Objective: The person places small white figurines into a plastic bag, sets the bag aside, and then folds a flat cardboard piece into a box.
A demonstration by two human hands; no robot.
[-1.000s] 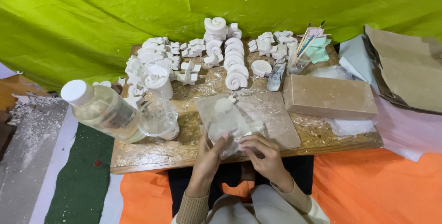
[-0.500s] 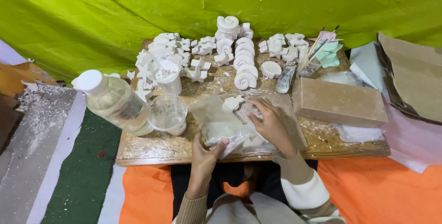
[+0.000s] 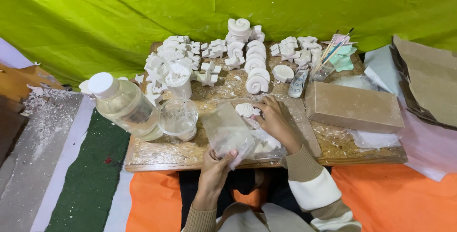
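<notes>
Hands are busy on the tabletop [image 3: 362,153]: left hand [image 3: 215,167] pinches a clear bag [image 3: 227,132] at the near edge, right hand [image 3: 275,120] fingertips pinch a white shell cast [image 3: 244,110] just beyond it.

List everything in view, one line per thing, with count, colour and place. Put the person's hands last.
wooden board: one, brown, dusted white, low on the floor.
plaster casts: many, white, shells and spirals, along the board's far side.
shell cast: one, white, mid-board, at the right hand's fingertips.
plastic sheet: one, clear, board's near edge, gripped by the left hand.
bottle: one, clear with white cap, lying at the board's left end.
clear cup: one, beside the bottle.
white cup: one, behind the clear cup.
brown block: one, on the board's right.
brushes: several, far right, in a small glass.
green cloth: one, backdrop.
left hand: holding the plastic sheet.
right hand: touching the shell cast.
</notes>
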